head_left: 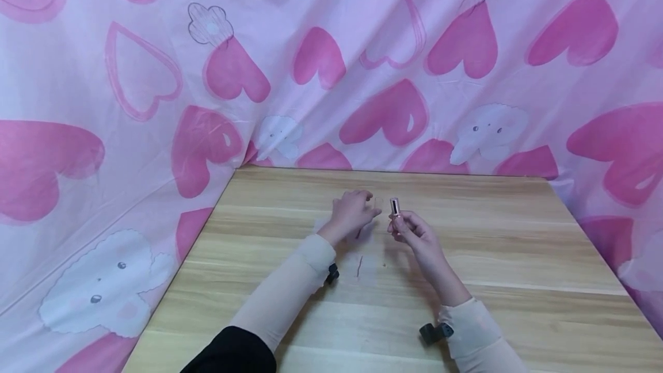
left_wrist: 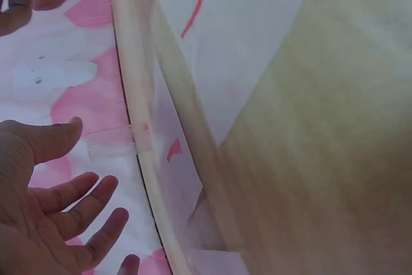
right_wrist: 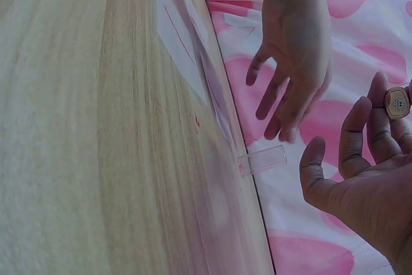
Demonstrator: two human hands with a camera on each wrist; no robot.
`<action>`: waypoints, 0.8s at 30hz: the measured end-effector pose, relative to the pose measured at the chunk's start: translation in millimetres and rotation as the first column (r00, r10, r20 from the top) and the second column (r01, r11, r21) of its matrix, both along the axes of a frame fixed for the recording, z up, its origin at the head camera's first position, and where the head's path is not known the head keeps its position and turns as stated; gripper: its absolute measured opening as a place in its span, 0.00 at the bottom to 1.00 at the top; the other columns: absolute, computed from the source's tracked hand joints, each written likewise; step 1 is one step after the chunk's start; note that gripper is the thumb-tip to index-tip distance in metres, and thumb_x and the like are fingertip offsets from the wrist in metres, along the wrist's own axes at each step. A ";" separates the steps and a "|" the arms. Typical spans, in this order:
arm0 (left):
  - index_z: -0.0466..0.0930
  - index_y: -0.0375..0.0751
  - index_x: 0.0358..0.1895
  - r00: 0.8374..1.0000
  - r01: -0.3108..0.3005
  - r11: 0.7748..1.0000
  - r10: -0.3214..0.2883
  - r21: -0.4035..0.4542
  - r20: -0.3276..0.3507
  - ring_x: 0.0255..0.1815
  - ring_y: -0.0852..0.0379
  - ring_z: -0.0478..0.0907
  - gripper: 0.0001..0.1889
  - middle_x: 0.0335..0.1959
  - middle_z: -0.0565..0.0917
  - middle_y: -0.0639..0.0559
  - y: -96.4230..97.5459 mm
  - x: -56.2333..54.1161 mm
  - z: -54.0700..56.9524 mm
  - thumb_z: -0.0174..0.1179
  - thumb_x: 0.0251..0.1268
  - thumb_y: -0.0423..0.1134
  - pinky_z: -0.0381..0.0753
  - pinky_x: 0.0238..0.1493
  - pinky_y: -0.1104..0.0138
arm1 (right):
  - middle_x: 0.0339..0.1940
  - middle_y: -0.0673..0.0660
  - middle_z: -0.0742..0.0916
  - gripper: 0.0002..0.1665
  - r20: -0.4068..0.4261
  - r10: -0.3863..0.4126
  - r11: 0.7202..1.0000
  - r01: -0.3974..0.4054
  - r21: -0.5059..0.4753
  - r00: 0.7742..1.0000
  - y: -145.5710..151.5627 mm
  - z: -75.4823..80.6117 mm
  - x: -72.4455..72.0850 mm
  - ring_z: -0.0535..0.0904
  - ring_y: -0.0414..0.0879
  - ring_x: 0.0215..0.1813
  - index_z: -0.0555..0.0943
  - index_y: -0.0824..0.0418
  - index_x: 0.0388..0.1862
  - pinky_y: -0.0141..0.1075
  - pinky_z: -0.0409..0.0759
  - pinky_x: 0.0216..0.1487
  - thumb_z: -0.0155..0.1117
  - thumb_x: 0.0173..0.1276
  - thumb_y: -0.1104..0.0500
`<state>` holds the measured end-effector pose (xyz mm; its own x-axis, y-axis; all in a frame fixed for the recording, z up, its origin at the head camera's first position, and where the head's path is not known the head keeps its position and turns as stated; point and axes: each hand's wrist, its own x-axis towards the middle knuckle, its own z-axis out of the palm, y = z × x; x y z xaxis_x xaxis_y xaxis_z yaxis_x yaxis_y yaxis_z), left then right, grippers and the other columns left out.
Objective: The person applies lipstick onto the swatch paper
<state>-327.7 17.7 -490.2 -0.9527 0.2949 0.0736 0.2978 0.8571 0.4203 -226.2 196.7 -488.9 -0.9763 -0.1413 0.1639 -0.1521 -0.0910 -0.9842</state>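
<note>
My right hand (head_left: pixel 416 238) holds a shiny lipstick tube (head_left: pixel 395 206) upright above the table, between thumb and fingers. Its gold base label (right_wrist: pixel 398 103) faces the right wrist camera. My left hand (head_left: pixel 353 212) hovers over the table with fingers spread and slightly bent, holding nothing. Just to the right of its fingertips, a small clear cap (right_wrist: pixel 265 160) stands on the tabletop, between the two hands. In the left wrist view the same transparent cap (left_wrist: pixel 117 142) is apart from the left thumb and fingers.
A thin white sheet (head_left: pixel 369 275) with a red streak lies on the wooden table (head_left: pixel 518 246). Another sheet (head_left: pixel 322 224) with a red mark is partly under the left hand. A small red crumb (right_wrist: pixel 197 122) sits nearby. Heart-print cloth (head_left: pixel 383 111) hangs behind the table.
</note>
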 end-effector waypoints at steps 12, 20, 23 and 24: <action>0.84 0.54 0.55 0.999 -0.010 0.998 0.012 -0.057 0.033 0.48 0.55 0.80 0.19 0.46 0.86 0.61 18.5 -15.7 -3.1 0.67 0.64 0.55 0.69 0.55 0.49 | 0.38 0.52 0.86 0.23 0.018 -0.007 1.000 0.007 -0.014 1.000 -2.3 1.8 1.6 0.81 0.46 0.44 0.73 0.76 0.55 0.36 0.82 0.48 0.58 0.78 0.55; 0.86 0.56 0.48 0.999 -0.003 1.000 0.003 -0.014 -0.032 0.45 0.58 0.80 0.12 0.42 0.87 0.65 15.9 -18.0 -5.1 0.65 0.67 0.54 0.69 0.54 0.50 | 0.37 0.52 0.86 0.24 0.027 -0.006 1.000 0.007 -0.024 1.000 -2.5 3.5 2.1 0.81 0.46 0.43 0.74 0.75 0.55 0.37 0.82 0.48 0.59 0.78 0.53; 0.85 0.57 0.46 0.998 0.008 1.000 -0.007 0.023 -0.065 0.45 0.58 0.80 0.11 0.43 0.87 0.67 13.1 -16.4 -2.9 0.65 0.67 0.55 0.67 0.53 0.53 | 0.38 0.53 0.86 0.18 0.026 -0.007 1.000 0.008 -0.022 1.000 -2.3 4.4 1.4 0.81 0.46 0.42 0.78 0.67 0.52 0.36 0.82 0.48 0.59 0.78 0.53; 0.85 0.57 0.46 0.997 0.015 0.999 -0.013 0.033 -0.075 0.46 0.58 0.80 0.11 0.43 0.87 0.67 12.2 -15.5 -1.5 0.65 0.67 0.55 0.66 0.52 0.54 | 0.38 0.53 0.86 0.16 0.025 -0.007 1.000 0.008 -0.022 1.000 -2.2 4.7 1.1 0.81 0.45 0.42 0.79 0.64 0.51 0.36 0.82 0.47 0.58 0.78 0.53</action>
